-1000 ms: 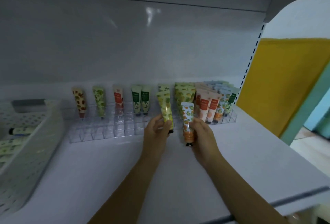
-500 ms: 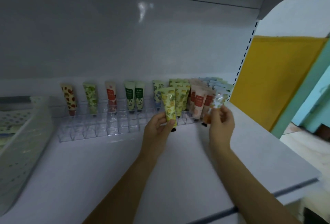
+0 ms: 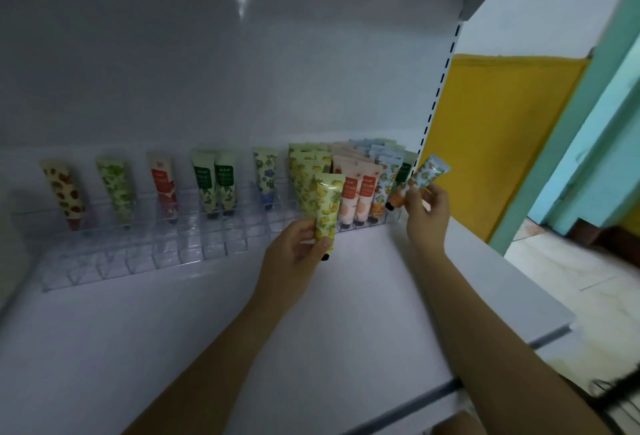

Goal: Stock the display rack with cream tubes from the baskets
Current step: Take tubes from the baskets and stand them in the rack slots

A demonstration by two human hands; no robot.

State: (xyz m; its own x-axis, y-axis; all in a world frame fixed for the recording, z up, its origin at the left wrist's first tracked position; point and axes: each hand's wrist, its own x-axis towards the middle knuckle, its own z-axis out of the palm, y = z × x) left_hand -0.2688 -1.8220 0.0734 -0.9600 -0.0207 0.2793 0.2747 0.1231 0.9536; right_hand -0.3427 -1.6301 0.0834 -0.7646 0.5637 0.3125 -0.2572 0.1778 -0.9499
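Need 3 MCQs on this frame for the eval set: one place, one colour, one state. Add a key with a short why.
1. Where in the clear plastic display rack do cream tubes stand most crowded?
A. left end
B. middle
C. right end

2. The left hand grips a printed cream tube. What colour is it?
A. red
B. yellow, with a lemon print
C. plain black

3. How is the blue-and-orange printed tube at the right hand?
A. seated in a slot
B. lying loose, unheld
C. held tilted, black cap lowest

Key:
1 C: several rows stand packed there, while elsewhere only a few tubes line the back.
2 B: yellow fruit and green leaves cover the tube between the fingers.
3 C: the fingers pinch it and the cap points down and left.
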